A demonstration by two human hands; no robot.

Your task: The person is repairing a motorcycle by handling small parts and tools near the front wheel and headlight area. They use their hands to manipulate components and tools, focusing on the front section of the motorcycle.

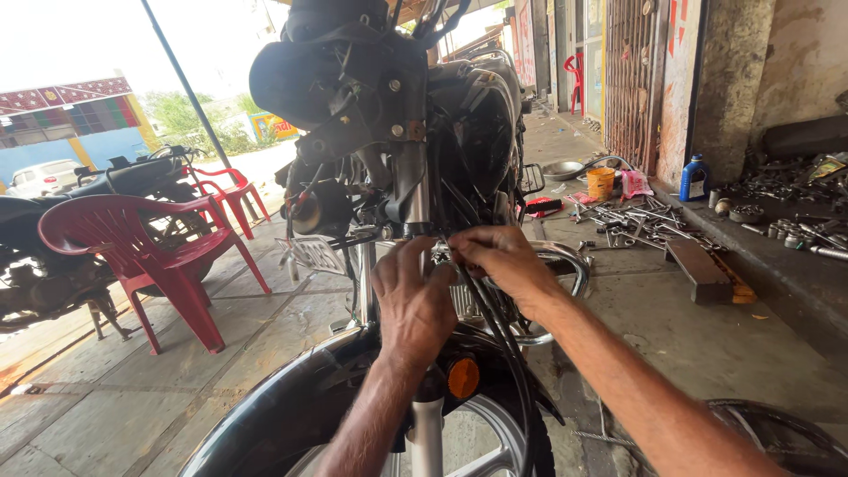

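A black motorcycle (459, 132) faces me, its headlight housing (300, 79) loose at the top and its front wheel and mudguard (291, 406) at the bottom. My left hand (412, 300) and my right hand (505, 261) meet just below the steering head, between the fork tubes. Their fingers pinch black cables (495, 327) that run down past an orange reflector (463, 377). What the fingertips hold besides the cables is hidden.
Red plastic chairs (132, 243) and another motorcycle (53, 256) stand at the left. Tools (645, 221), a yellow tub (601, 183), a blue bottle (694, 179) and a wooden block (698, 269) lie on the concrete floor at the right. A raised ledge (795, 265) holds metal parts.
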